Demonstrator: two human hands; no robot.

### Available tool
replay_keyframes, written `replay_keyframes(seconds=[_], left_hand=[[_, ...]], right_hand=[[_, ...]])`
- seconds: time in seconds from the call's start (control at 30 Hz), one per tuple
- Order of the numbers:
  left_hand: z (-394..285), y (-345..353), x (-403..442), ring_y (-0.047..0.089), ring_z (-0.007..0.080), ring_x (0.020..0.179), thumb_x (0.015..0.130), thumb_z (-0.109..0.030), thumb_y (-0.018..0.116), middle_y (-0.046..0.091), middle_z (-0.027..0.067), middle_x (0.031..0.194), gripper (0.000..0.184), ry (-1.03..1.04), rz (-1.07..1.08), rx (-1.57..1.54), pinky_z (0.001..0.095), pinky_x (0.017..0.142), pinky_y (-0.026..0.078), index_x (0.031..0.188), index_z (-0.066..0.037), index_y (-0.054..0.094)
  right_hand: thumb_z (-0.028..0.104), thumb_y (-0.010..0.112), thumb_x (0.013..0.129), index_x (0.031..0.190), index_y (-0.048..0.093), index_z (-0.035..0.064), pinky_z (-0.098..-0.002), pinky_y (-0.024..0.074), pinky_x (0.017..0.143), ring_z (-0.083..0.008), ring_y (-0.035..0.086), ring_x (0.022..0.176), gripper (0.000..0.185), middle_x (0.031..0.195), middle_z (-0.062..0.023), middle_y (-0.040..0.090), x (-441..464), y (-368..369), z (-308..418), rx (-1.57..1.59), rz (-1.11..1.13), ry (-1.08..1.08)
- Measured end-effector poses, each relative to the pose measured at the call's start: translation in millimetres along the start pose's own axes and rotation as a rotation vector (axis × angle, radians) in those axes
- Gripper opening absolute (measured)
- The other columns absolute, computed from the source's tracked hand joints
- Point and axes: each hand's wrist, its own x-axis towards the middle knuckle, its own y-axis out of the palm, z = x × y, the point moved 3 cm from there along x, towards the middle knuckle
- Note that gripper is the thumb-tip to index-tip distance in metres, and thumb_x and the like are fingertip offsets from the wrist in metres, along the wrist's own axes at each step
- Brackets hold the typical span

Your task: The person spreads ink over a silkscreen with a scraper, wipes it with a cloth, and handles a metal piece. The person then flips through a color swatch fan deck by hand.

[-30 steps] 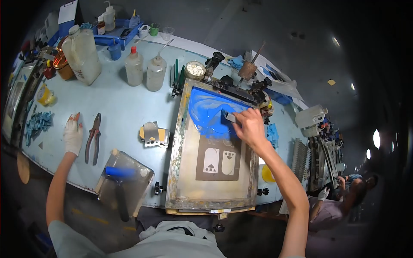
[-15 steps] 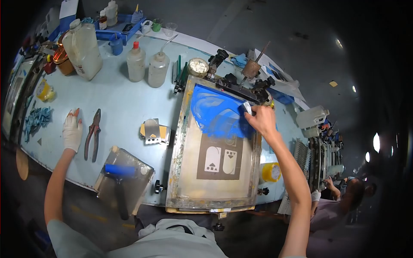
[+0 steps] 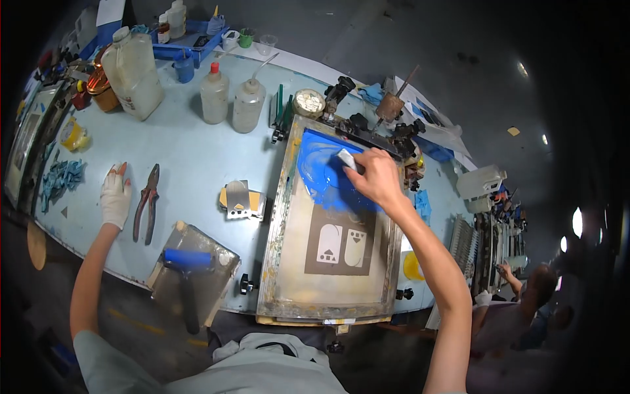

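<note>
My right hand (image 3: 380,176) is closed around a small scraper (image 3: 348,159) with a silvery end, over the wet blue ink (image 3: 323,180) in the upper part of a framed printing screen (image 3: 289,289). Below the ink, the mesh shows a dark panel (image 3: 314,266) with two pale rounded shapes. The part of the scraper inside my fist is hidden. In a white glove with bare fingertips, my left hand (image 3: 115,197) lies flat on the table, fingers stretched out and holding nothing. Just to its right are pliers (image 3: 146,203) with dark handles.
A roller (image 3: 188,259) with a blue head rests on a board (image 3: 220,269) at the table's front edge. Squeeze bottles (image 3: 248,105) and a large jug (image 3: 134,75) stand at the back. Metal plates (image 3: 238,199) lie left of the frame. Another person's arm (image 3: 510,279) shows far right.
My right hand has moved left across the ink with the scraper, away from the frame's right side. My left hand stays flat on the table; the whole view has shifted slightly.
</note>
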Motion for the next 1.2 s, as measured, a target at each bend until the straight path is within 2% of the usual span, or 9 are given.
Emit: replay_keyframes(seconds=[0.13, 0.27, 0.33, 0.47, 0.6, 0.8, 0.93, 1.1, 1.2], left_hand=[[10, 10, 2, 0.049, 0.036, 0.14, 0.097, -0.011, 0.061, 0.054, 0.0161, 0.148, 0.051, 0.018, -0.018, -0.011, 0.046, 0.115, 0.041, 0.148, -0.008, 0.053], [9, 9, -1, 0.048, 0.0355, 0.14, 0.097, -0.01, 0.061, 0.054, 0.0162, 0.148, 0.052, -0.009, -0.013, -0.014, 0.0454, 0.116, 0.041, 0.148, -0.009, 0.053], [11, 11, -3, 0.048, 0.0354, 0.14, 0.097, -0.01, 0.061, 0.054, 0.0162, 0.148, 0.052, -0.004, -0.013, -0.009, 0.045, 0.116, 0.041, 0.148, -0.009, 0.053], [10, 12, 0, 0.05, 0.0356, 0.138, 0.095, -0.01, 0.063, 0.056, 0.0164, 0.146, 0.053, 0.011, -0.016, 0.002, 0.0447, 0.116, 0.041, 0.147, -0.008, 0.054], [6, 6, -2, 0.05, 0.0355, 0.138, 0.095, -0.009, 0.063, 0.055, 0.0162, 0.145, 0.051, -0.002, -0.01, 0.014, 0.0451, 0.115, 0.042, 0.145, -0.007, 0.055], [1, 2, -2, 0.05, 0.0373, 0.137, 0.096, -0.01, 0.061, 0.055, 0.018, 0.146, 0.051, -0.003, -0.005, -0.012, 0.0464, 0.115, 0.041, 0.146, -0.006, 0.054], [8, 7, -2, 0.049, 0.0371, 0.138, 0.096, -0.01, 0.061, 0.054, 0.0177, 0.146, 0.051, 0.019, -0.011, -0.003, 0.0455, 0.116, 0.041, 0.147, -0.008, 0.054], [7, 8, -1, 0.049, 0.0369, 0.138, 0.097, -0.01, 0.061, 0.055, 0.0191, 0.146, 0.051, 0.015, -0.025, -0.033, 0.0458, 0.116, 0.041, 0.147, -0.008, 0.053], [7, 9, 0, 0.05, 0.0369, 0.138, 0.096, -0.009, 0.062, 0.055, 0.0182, 0.146, 0.05, -0.02, 0.012, -0.004, 0.0457, 0.116, 0.041, 0.145, -0.008, 0.055]], right_hand=[[0.003, 0.074, 0.073, 0.105, 0.078, 0.0085, -0.0413, 0.047, 0.096, -0.0266, 0.063, 0.1, 0.033, 0.102, -0.0063, 0.075, 1, -9, 23, 0.097, -0.005, -0.446], [-0.001, 0.069, 0.068, 0.107, 0.079, 0.0081, -0.0414, 0.0448, 0.108, -0.0264, 0.066, 0.11, 0.042, 0.107, -0.0068, 0.077, -19, -20, -39, -0.043, 0.037, -0.409], [0.005, 0.072, 0.067, 0.105, 0.08, 0.0073, -0.0406, 0.0443, 0.109, -0.0292, 0.067, 0.106, 0.039, 0.101, -0.0112, 0.077, -32, -24, -67, -0.081, 0.078, -0.196], [0.031, 0.078, 0.078, 0.094, 0.082, 0.0056, -0.0455, 0.0561, 0.087, -0.0389, 0.072, 0.08, 0.03, 0.074, -0.0192, 0.073, -34, -17, -56, -0.129, 0.161, 0.424], [0.035, 0.077, 0.082, 0.086, 0.078, 0.0019, -0.048, 0.0544, 0.081, -0.0405, 0.07, 0.074, 0.034, 0.069, -0.0213, 0.069, -17, -10, -4, 0.132, 0.103, 0.217], [0.018, 0.082, 0.074, 0.099, 0.079, 0.0053, -0.0411, 0.048, 0.087, -0.0289, 0.066, 0.08, 0.028, 0.076, -0.0113, 0.071, -49, -11, 27, -0.004, -0.062, -0.254], [0.016, 0.083, 0.072, 0.102, 0.079, 0.0038, -0.0424, 0.0462, 0.086, -0.0283, 0.064, 0.083, 0.033, 0.082, -0.0098, 0.072, -43, -14, -5, -0.129, -0.119, -0.123], [0.013, 0.082, 0.069, 0.107, 0.076, 0.0038, -0.0409, 0.0469, 0.088, -0.0263, 0.063, 0.086, 0.04, 0.087, -0.0067, 0.07, -73, -14, 36, -0.023, -0.031, -0.365], [0.012, 0.082, 0.069, 0.102, 0.077, 0.0043, -0.0414, 0.0462, 0.085, -0.0265, 0.063, 0.085, 0.034, 0.083, -0.0083, 0.07, -54, -12, -4, -0.138, -0.131, -0.182]])
